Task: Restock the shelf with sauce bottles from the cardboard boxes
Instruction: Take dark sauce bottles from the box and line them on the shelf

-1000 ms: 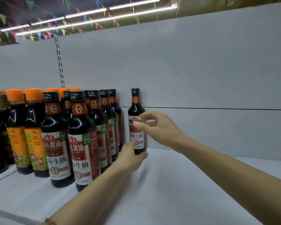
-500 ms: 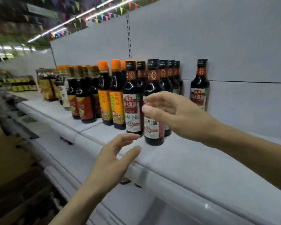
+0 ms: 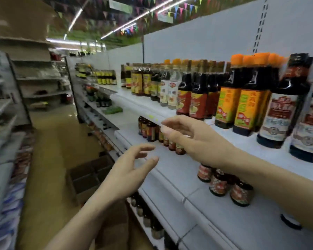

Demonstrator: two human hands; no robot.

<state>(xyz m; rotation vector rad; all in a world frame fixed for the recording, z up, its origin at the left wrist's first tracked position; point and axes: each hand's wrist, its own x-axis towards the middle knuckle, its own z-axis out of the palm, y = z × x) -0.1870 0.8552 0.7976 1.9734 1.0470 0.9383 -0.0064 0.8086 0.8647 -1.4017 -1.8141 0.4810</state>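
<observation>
Dark sauce bottles (image 3: 276,112) with red-white labels, black caps, upright on white shelf (image 3: 215,159); left hand (image 3: 128,175) and right hand (image 3: 193,139) loose-fingered, empty.

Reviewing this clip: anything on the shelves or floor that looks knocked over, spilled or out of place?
Nothing stands out. The bottles on the top shelf stand upright in rows, and no spill shows. An open cardboard box sits on the aisle floor. Both the left hand and right hand are empty. The frame is motion-blurred.
</observation>
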